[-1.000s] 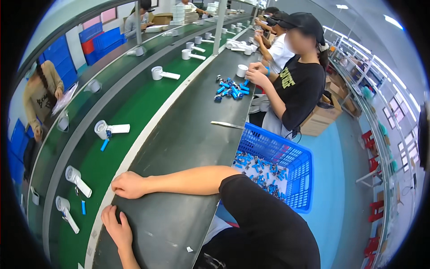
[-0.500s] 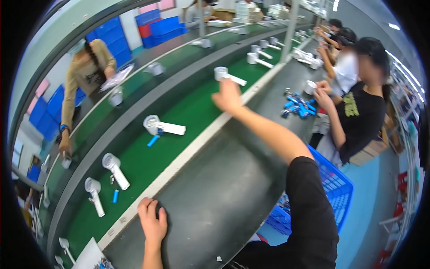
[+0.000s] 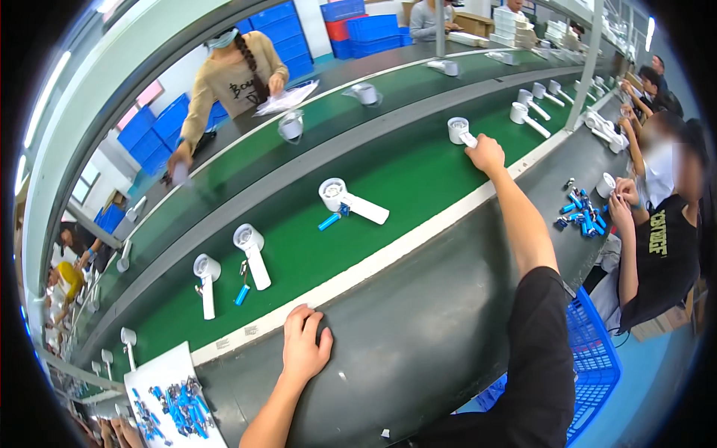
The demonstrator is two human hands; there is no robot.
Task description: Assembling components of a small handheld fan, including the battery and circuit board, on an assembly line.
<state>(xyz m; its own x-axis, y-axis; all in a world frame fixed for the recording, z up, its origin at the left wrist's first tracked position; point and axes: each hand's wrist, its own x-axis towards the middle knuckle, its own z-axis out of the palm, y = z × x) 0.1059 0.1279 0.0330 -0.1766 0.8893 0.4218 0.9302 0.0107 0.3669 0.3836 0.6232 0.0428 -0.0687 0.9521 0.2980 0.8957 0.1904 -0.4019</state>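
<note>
The green conveyor belt [image 3: 429, 183] runs past you along the far edge of your dark counter [image 3: 418, 321], with a pale rail [image 3: 276, 316] between them. Below the counter's near edge, on your right, stands a blue basket [image 3: 595, 358], partly hidden by your sleeve. At the counter's left end lies a white board [image 3: 160, 367] bearing blue cylinders with small wired parts [image 3: 183, 409]. Toward the counter's right end, before a co-worker's hands [image 3: 624, 200], sits a loose heap of similar blue parts [image 3: 582, 214].

On the belt, near its edge along the rail, is the white fan-shaped piece [image 3: 458, 129]; your right hand [image 3: 487, 154] grips the end of its handle, fingers closed over it. Your left hand [image 3: 305, 349] rests released at the counter's far edge, fingers loosely bent and holding nothing. Beyond it on the belt lie three other white pieces [image 3: 252, 254], each a round head with a straight handle. One blue cylinder [image 3: 328, 222] lies beside the rightmost of them, another [image 3: 243, 296] beside the middle one. A tiny white scrap [image 3: 385, 433] sits by your counter's near edge.
</note>
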